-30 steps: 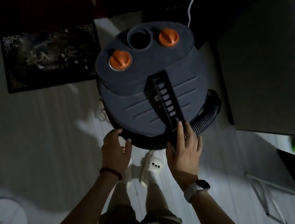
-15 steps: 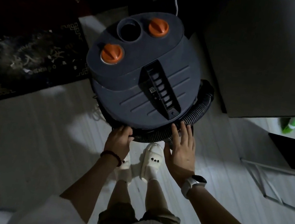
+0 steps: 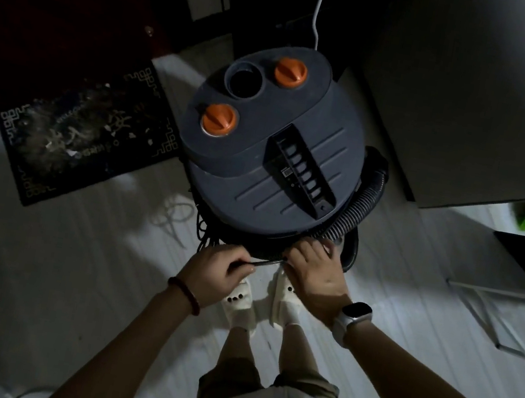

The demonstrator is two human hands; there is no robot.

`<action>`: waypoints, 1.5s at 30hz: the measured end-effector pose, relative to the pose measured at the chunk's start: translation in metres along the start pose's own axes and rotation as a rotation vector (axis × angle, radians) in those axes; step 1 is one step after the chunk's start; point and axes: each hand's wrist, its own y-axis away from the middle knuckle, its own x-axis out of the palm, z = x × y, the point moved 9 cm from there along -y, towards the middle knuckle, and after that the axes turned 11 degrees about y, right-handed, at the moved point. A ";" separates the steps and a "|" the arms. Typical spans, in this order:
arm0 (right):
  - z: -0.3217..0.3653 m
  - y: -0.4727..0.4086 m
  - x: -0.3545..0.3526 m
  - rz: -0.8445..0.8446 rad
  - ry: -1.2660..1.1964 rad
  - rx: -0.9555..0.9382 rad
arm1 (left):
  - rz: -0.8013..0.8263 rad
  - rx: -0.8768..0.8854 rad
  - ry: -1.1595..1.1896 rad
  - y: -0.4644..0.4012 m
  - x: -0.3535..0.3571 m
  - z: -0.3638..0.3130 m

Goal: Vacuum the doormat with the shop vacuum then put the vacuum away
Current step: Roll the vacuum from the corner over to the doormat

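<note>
Left hand point(image 3: 219, 270) fingers pinched on black cord point(image 3: 266, 262); right hand point(image 3: 314, 266) curled on it beside vacuum point(image 3: 272, 152); dirty doormat point(image 3: 88, 131) left.

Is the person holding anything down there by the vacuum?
Yes: a thin black cord, pinched in the left hand and running to the right hand at the vacuum base.

You face a dark grey shop vacuum point(image 3: 275, 152) with two orange knobs point(image 3: 219, 119), a black ribbed hose point(image 3: 358, 208), a black doormat point(image 3: 88, 131) with pale knotwork corners, cream slippers point(image 3: 242, 303), pale wood-grain floor point(image 3: 75, 271).
</note>
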 end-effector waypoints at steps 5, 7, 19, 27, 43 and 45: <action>-0.059 0.004 -0.038 -0.055 -0.066 0.146 | -0.184 -0.061 0.107 0.005 -0.029 0.009; -0.063 0.000 -0.055 -0.121 -0.032 0.104 | -0.216 -0.091 0.091 0.010 -0.033 0.014; -0.033 -0.020 -0.092 -0.297 0.048 -0.013 | -0.367 -0.241 0.132 0.039 -0.044 0.020; -0.029 -0.031 -0.134 -0.417 -0.016 0.047 | -0.305 -0.031 0.195 0.011 -0.058 -0.029; -0.084 -0.054 -0.122 -0.074 0.064 0.129 | -0.323 -0.061 0.234 0.008 -0.059 -0.064; -0.096 -0.058 -0.149 -0.215 -0.011 0.151 | -0.254 -0.033 0.216 -0.020 -0.053 -0.087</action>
